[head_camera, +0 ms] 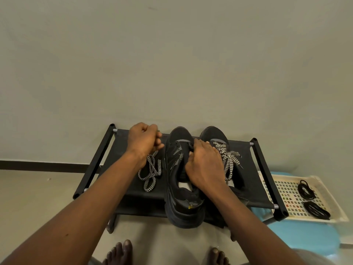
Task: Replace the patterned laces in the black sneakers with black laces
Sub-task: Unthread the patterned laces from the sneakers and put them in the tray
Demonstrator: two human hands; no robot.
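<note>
The person's left hand (143, 140) is closed in a fist round one end of a loose patterned lace (150, 174) and held up off the rack. The rest of the lace hangs from the fist and heaps on the fabric just beside the shoes, which looks to me like a lace drawn clear of its eyelets and held out of the way. The right hand (205, 165) lies across the bare sneaker (176, 188), fingers stretched forward and pressing down over the tongue, thumb against the eyelet edge, gripping nothing that I can see. I take it to be pinning the shoe so it does not slide about. That shoe shows no lace at all. Touching it, on the far side of the hand, stands the laced sneaker (214, 135), its zigzag lace (228, 159) threaded and the ends flopped over the side, so half the stripping is left to do. Both stand toes to the wall on the top shelf of a black rack (133, 196), a handy height for someone standing over it. The black laces (306, 190), two coiled bundles, wait in a pale tray (339, 214) just beside the rack's right end, on something blue (305, 240), within easy reach of the right hand once threading begins.
</note>
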